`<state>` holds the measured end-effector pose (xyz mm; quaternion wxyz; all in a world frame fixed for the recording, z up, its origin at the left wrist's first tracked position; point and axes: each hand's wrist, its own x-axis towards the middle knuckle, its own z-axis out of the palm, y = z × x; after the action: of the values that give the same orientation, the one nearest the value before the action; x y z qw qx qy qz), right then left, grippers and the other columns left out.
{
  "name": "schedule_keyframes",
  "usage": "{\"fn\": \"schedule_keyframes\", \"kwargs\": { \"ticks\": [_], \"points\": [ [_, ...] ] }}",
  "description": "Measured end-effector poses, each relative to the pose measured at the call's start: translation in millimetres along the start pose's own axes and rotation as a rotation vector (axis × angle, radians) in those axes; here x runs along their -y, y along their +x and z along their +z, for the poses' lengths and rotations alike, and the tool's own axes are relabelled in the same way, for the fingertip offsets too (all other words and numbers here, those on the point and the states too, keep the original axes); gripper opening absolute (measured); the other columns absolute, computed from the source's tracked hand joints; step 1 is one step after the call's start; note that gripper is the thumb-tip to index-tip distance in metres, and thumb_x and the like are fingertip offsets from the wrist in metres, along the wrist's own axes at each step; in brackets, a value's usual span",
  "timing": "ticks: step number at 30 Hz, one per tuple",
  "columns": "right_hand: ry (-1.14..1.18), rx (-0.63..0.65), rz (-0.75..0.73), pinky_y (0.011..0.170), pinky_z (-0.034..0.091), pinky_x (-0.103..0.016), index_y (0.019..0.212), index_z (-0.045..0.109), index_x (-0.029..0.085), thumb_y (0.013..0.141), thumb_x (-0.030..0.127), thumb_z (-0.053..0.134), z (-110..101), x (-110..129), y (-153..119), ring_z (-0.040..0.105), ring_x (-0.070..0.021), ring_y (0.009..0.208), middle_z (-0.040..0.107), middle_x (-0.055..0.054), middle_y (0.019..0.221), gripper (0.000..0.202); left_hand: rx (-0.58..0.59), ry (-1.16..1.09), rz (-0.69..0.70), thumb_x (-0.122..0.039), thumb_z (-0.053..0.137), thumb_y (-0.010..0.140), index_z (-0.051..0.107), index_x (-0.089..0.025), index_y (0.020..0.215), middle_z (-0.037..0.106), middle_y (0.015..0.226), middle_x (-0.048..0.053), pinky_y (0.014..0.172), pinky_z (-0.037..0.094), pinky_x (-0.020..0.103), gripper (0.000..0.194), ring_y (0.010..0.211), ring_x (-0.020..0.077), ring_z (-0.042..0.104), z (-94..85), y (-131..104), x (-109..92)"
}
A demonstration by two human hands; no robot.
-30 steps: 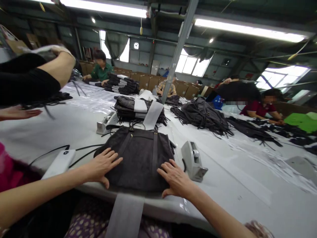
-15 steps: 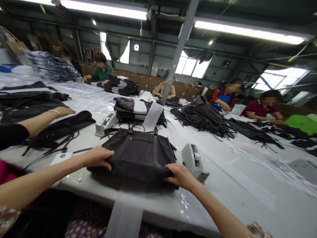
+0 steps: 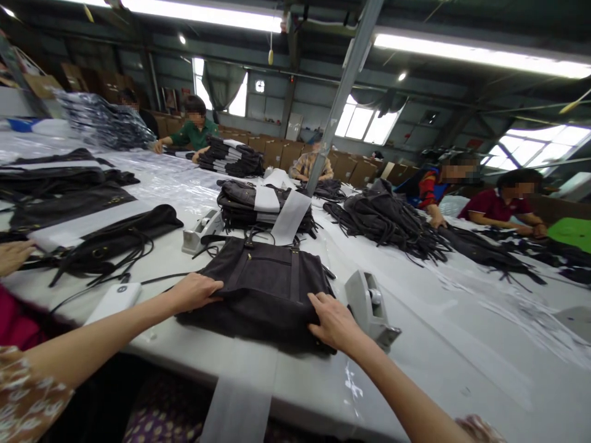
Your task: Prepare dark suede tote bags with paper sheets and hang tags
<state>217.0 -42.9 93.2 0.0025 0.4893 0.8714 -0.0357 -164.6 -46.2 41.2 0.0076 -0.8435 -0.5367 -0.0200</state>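
Observation:
A dark grey handbag (image 3: 268, 277) lies flat at the table's near edge, its handles pointing away from me. My left hand (image 3: 196, 292) pinches the bag's left side near the lower corner. On the right side, my right hand (image 3: 333, 320) grips the bag's edge, with thumb and fingers against the fabric. A pale paper strip (image 3: 237, 406) hangs over the table edge below the bag.
Tape dispensers (image 3: 372, 304) stand right of the bag and behind it at left (image 3: 202, 232). A white phone (image 3: 114, 303) lies left. Stacked bags (image 3: 252, 203) are behind; a co-worker's hand (image 3: 13, 257) is at far left. Several people work around the table.
Both hands have shifted slightly on the bag, and its front panel is now creased. The neighbour's hand at left has drawn back. A person at right has reached down to the bags.

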Motion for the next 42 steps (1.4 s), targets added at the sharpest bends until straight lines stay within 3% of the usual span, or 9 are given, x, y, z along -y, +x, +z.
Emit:
{"fn": "schedule_keyframes", "kwargs": {
  "ticks": [4, 9, 13, 17, 23, 26, 31, 39, 42],
  "points": [
    [0.081, -0.016, -0.012, 0.088, 0.042, -0.037, 0.14, 0.034, 0.014, 0.057, 0.064, 0.073, -5.1, 37.2, 21.1, 0.054, -0.0301, 0.107, 0.056, -0.015, 0.118, 0.105, 0.026, 0.009, 0.015, -0.044, 0.049, 0.088, 0.057, -0.024, 0.087, 0.068, 0.079, 0.004, 0.06, 0.04, 0.024, 0.022, 0.075, 0.0212, 0.066, -9.2, 1.4, -0.6],
    [-0.075, -0.037, -0.009, 0.071, 0.045, -0.032, 0.095, 0.062, 0.019, 0.08, 0.047, 0.064, 29.4, 48.2, 50.3, 0.062, -0.0237, 0.088, 0.066, -0.007, 0.093, 0.032, -0.007, 0.096, 0.0, -0.035, 0.048, 0.09, 0.056, -0.023, 0.089, 0.066, 0.079, 0.004, 0.062, 0.04, 0.025, 0.015, 0.074, 0.0197, 0.064, -9.1, -12.8, -6.1],
    [-0.114, -0.066, -0.076, 0.072, 0.044, -0.031, 0.087, 0.061, 0.016, 0.085, 0.031, 0.061, 49.4, 53.0, 52.8, 0.06, -0.0228, 0.089, 0.065, -0.009, 0.091, 0.015, -0.063, 0.139, -0.088, -0.036, 0.06, 0.083, 0.057, -0.022, 0.097, 0.064, 0.09, 0.008, 0.069, 0.043, 0.031, 0.02, 0.081, 0.0243, 0.063, -20.7, -8.5, -31.3],
    [-0.144, -0.077, -0.114, 0.074, 0.043, -0.032, 0.086, 0.061, 0.015, 0.089, 0.028, 0.054, 47.6, 60.0, 45.4, 0.058, -0.0233, 0.091, 0.063, -0.011, 0.092, 0.014, -0.084, 0.082, -0.038, -0.05, 0.079, 0.061, 0.053, -0.022, 0.114, 0.062, 0.109, 0.015, 0.08, 0.044, 0.038, 0.066, 0.098, 0.0325, 0.06, -27.1, 23.8, -65.1],
    [-0.087, 0.137, 0.082, 0.067, 0.041, -0.028, 0.089, 0.065, 0.023, 0.067, 0.056, 0.073, 8.9, 6.9, 20.2, 0.062, -0.0223, 0.083, 0.066, -0.004, 0.088, 0.04, 0.025, 0.073, -0.014, -0.028, 0.056, 0.086, 0.058, -0.019, 0.088, 0.068, 0.074, 0.008, 0.062, 0.043, 0.029, 0.01, 0.07, 0.024, 0.066, 6.8, 31.6, -79.7],
    [-0.082, 0.276, 0.174, 0.063, 0.039, -0.028, 0.079, 0.067, 0.024, 0.062, 0.054, 0.076, -5.4, -17.5, 9.8, 0.064, -0.023, 0.077, 0.068, -0.003, 0.075, 0.036, -0.021, 0.155, 0.059, -0.014, 0.04, 0.089, 0.06, -0.018, 0.083, 0.067, 0.075, 0.01, 0.062, 0.043, 0.03, 0.021, 0.07, 0.0225, 0.066, 20.8, 21.5, -77.0],
    [-0.067, 0.148, 0.108, 0.061, 0.037, -0.03, 0.088, 0.069, 0.026, 0.059, 0.073, 0.066, -4.3, -11.8, 11.8, 0.065, -0.0281, 0.079, 0.071, -0.006, 0.079, 0.056, -0.011, 0.182, 0.108, -0.007, 0.04, 0.084, 0.061, -0.019, 0.081, 0.065, 0.072, 0.008, 0.059, 0.041, 0.03, 0.024, 0.067, 0.0228, 0.064, 25.5, 23.7, -72.7],
    [-0.102, -0.032, 0.089, 0.071, 0.034, -0.03, 0.087, 0.067, 0.019, 0.085, 0.022, 0.05, 56.6, -18.9, 7.9, 0.062, -0.0205, 0.082, 0.069, -0.008, 0.084, 0.017, -0.19, 0.284, 0.194, -0.01, 0.043, 0.086, 0.058, -0.02, 0.076, 0.059, 0.071, 0.006, 0.056, 0.036, 0.03, 0.021, 0.064, 0.0196, 0.057, 37.7, 14.5, -65.3],
    [-0.129, -0.04, 0.123, 0.071, 0.035, -0.031, 0.087, 0.065, 0.018, 0.085, 0.025, 0.052, 54.0, -12.1, 6.7, 0.062, -0.0216, 0.083, 0.068, -0.008, 0.084, 0.015, -0.275, 0.288, 0.18, -0.009, 0.046, 0.084, 0.056, -0.019, 0.072, 0.057, 0.067, 0.004, 0.055, 0.035, 0.03, 0.019, 0.061, 0.0192, 0.054, 45.9, 11.8, -65.1]
  ]
}}
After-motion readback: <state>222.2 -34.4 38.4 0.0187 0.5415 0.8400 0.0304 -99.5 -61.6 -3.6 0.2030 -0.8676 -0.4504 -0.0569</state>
